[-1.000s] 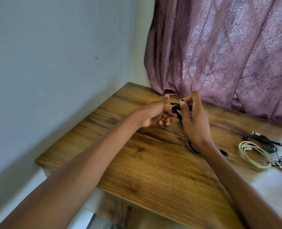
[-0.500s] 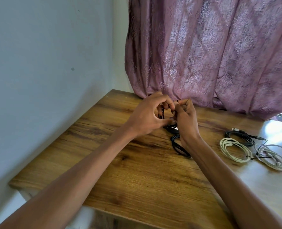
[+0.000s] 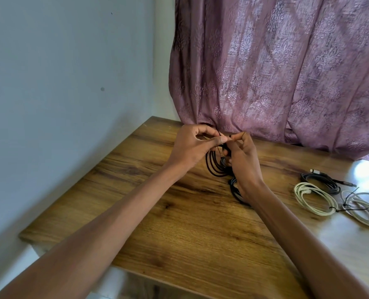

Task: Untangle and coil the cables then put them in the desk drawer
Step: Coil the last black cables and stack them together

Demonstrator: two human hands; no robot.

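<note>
Left hand and right hand meet above the far side of the desk, fingers curled, both pinching the black cable at its top. Its loops hang down between the hands, with more black cable lying on the desk under the right wrist. To the right, well apart, lie three coiled cables: a dark coil, a cream coil just beside it, and a white coil (tied with a thin black strand). A mauve curtain hangs behind.
</note>
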